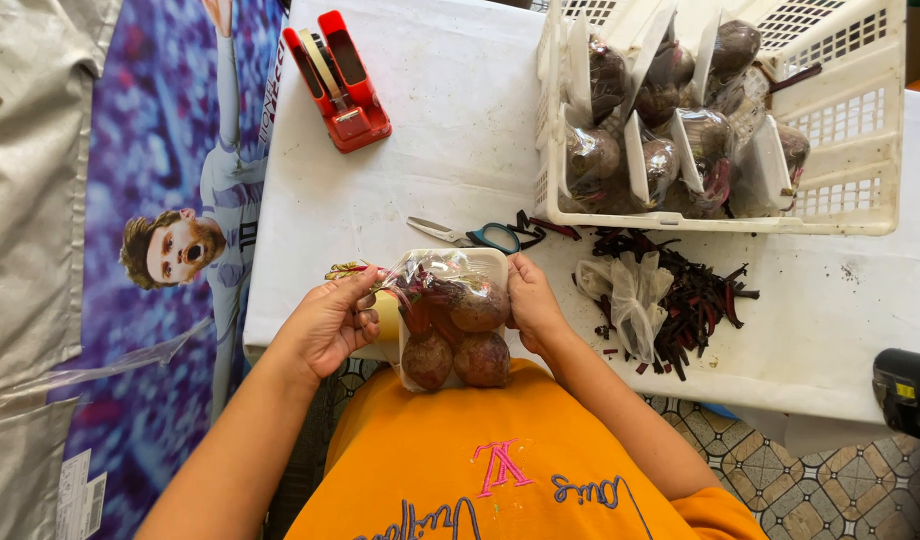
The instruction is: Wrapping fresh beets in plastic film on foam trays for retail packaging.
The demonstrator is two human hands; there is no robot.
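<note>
White cloth-covered table (430, 130), with a white slatted plastic crate (860, 130) of wrapped beetroot trays at the far right. At the near edge, a white foam tray of four dark red beetroots under clear film (452, 320) is held partly over the person's lap. The left hand (328, 322) is closed, pinching the film at the tray's left side; the right hand (532, 305) grips its right edge. Risk, as judged: a hard pull could tear the thin film, or tilt the tray and spill the beetroots. The film looks loose and wrinkled. Cut dark red stems (695, 295) and blue-handled scissors (480, 236) lie just beyond.
</note>
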